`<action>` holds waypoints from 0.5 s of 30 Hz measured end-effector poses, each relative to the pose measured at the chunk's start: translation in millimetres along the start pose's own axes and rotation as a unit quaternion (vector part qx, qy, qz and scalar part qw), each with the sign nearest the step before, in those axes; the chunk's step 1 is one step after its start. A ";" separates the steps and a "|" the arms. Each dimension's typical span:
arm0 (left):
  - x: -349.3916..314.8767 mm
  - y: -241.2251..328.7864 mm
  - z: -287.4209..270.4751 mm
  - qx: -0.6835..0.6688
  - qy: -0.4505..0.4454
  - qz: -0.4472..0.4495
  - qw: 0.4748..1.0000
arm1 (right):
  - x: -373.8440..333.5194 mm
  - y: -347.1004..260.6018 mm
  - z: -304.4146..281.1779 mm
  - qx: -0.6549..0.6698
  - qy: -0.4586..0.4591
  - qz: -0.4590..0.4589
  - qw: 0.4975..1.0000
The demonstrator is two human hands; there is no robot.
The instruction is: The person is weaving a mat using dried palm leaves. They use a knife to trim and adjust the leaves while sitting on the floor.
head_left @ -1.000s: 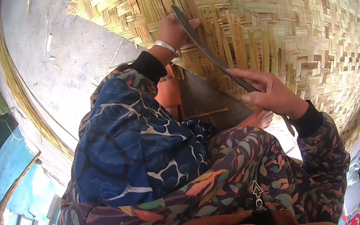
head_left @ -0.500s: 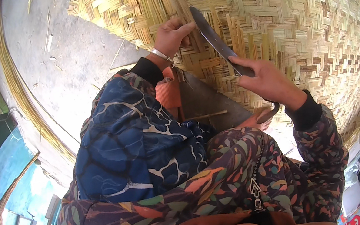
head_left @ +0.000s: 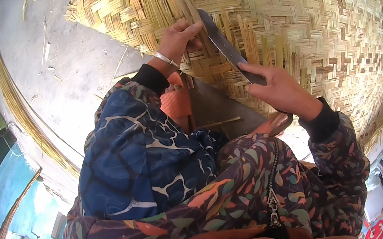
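A large mat woven from pale split strips (head_left: 321, 24) spreads before me, filling the far and right side. My left hand (head_left: 179, 38), a bracelet at its wrist, pinches a brownish flat strip (head_left: 190, 12) between thumb and fingers at the mat's near left part. In my right hand (head_left: 283, 89) is a long dark knife (head_left: 222, 42), its blade slanting up and left across the mat. The blade's tip lies just right of the pinched strip; whether they touch I cannot tell. Several short strip ends (head_left: 249, 40) stick up beside the blade.
Grey concrete floor (head_left: 75, 48) with scraps lies to the left. A long bundle of thin strips (head_left: 24, 106) runs along its left edge. An orange ribbed garment (head_left: 176, 103) and my foot (head_left: 268, 128) are close to the mat's near edge.
Both hands and the knife sit slightly farther left in the picture, as does the scene around them. The left hand keeps its pinch, and the brownish strip now shows more clearly above the fingers.
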State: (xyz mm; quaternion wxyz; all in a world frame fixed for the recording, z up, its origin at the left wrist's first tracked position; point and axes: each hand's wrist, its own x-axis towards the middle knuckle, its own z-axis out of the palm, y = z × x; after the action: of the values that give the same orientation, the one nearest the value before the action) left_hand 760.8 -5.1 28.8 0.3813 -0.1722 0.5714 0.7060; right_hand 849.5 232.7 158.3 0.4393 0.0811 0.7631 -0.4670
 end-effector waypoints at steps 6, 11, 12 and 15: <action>-1.4 0.4 0.1 -0.009 -0.028 -0.003 1.000 | -2.8 4.1 -3.7 0.069 -0.014 -0.005 0.998; 3.2 2.8 0.7 -0.020 -0.008 -0.038 0.999 | -1.5 7.5 4.4 -0.041 0.019 -0.008 0.999; 4.3 3.2 2.6 -0.014 -0.006 -0.040 0.999 | -2.1 10.1 4.7 -0.052 0.025 -0.007 0.998; 3.6 3.8 3.3 -0.009 0.009 -0.036 0.999 | -4.8 4.2 -1.5 -0.038 0.018 0.005 0.999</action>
State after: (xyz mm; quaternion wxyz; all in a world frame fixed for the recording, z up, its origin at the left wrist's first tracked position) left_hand 756.3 -1.0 29.9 0.3995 -0.2025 0.5620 0.6954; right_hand 853.7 237.6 159.4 0.4305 0.0763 0.7876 -0.4341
